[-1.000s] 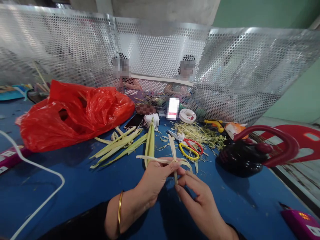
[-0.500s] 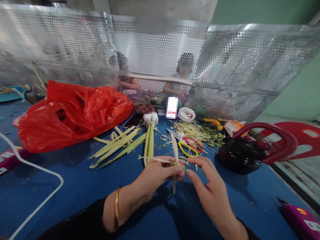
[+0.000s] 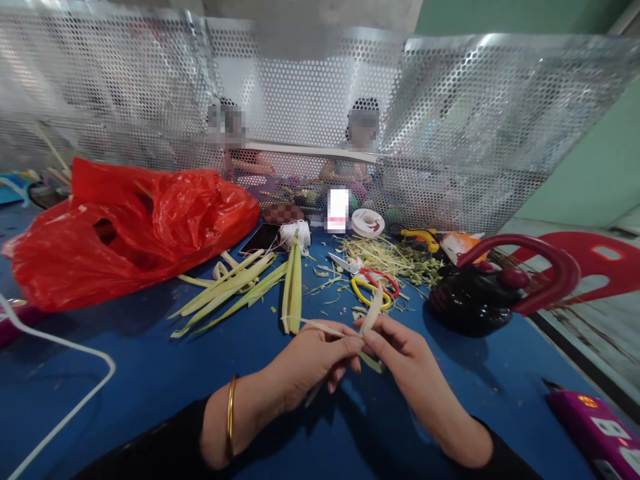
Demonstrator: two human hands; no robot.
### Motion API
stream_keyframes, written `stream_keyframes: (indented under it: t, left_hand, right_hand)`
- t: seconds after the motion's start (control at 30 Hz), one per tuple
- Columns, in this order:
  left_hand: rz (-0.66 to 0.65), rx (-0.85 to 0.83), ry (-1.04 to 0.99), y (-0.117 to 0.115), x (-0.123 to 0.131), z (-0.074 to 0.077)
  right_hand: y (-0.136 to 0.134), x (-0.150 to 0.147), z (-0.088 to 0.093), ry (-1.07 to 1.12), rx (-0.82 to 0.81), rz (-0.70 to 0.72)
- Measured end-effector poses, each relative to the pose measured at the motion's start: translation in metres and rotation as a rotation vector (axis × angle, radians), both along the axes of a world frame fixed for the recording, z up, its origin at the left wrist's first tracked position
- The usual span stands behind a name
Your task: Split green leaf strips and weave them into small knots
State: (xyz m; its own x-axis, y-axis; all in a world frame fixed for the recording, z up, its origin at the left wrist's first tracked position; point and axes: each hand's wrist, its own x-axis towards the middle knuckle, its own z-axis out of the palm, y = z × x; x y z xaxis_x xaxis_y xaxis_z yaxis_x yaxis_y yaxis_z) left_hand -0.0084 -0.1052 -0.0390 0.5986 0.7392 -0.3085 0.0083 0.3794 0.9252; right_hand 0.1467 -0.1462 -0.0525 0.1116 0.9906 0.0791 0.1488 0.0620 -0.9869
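We count two hands here: our left hand (image 3: 320, 350), one gold bangle (image 3: 231, 417) at its wrist, and our right hand (image 3: 407, 353), thumbs and fingers pinched on the pale husk strips (image 3: 373, 312) between them. The strips, whose number we cannot tell, are above the blue table (image 3: 165, 407), just on our side of one pair of scissors (image 3: 369, 272) with a red and a yellow loop. Around these we have one spool of white thread (image 3: 295, 237), one crinkled red plastic bag (image 3: 130, 233), one glossy, round-bellied dark kettle (image 3: 467, 303), and a smooth, ribbed, pointed husk bundle (image 3: 295, 290) beside wispy, tangled shreds (image 3: 375, 253). The flat white ring-shaped roll (image 3: 367, 223) bears a red mark too small for us to read; the purple case (image 3: 590, 427) carries large white lettering, cut off by the edge.
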Motion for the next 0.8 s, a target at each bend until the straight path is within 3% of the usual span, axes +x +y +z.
stream_keyframes:
  t: [0.13, 0.4, 0.63, 0.8]
  left_hand:
    - [-0.114, 0.039, 0.003, -0.003, -0.001, 0.001]
    - [-0.163, 0.307, 0.169, -0.004, -0.006, 0.010]
    - [-0.104, 0.049, 0.045, -0.004, 0.003, -0.001]
    - [-0.008, 0.018, 0.088, -0.005, 0.006, -0.003]
  right_hand:
    - [0.001, -0.002, -0.002, 0.212, -0.108, -0.032]
    - [-0.001, -0.007, -0.003, 0.319, -0.185, -0.145]
    - [0.000, -0.007, -0.005, 0.285, -0.112, -0.201]
    - [-0.002, -0.009, -0.004, 0.216, -0.104, -0.155]
